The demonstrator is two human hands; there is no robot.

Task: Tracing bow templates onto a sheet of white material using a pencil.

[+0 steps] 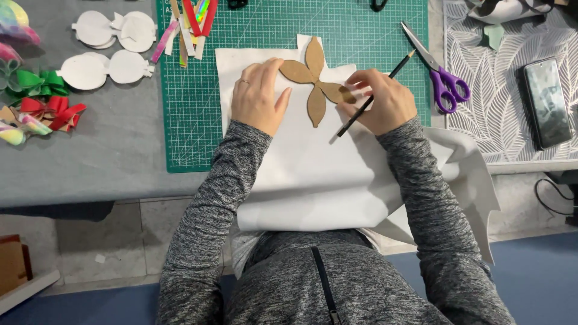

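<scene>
A brown cardboard template [314, 78] shaped like four petals lies on a sheet of white felt [307, 162] spread over a green cutting mat [192, 102]. My left hand [257, 96] presses flat on the template's left petal, fingers spread. My right hand [376, 99] grips a black pencil [374, 92] and rests its fingertips on the right petal. The pencil slants from lower left to upper right. The felt hangs over the table's front edge onto my lap.
Purple-handled scissors [439, 75] lie right of the mat. A dark phone [546, 102] rests on a leaf-patterned cloth [487, 120]. White cut-out shapes [111, 48], coloured ribbon strips [189, 27] and ribbon bows [42, 99] sit on the grey tabletop at left.
</scene>
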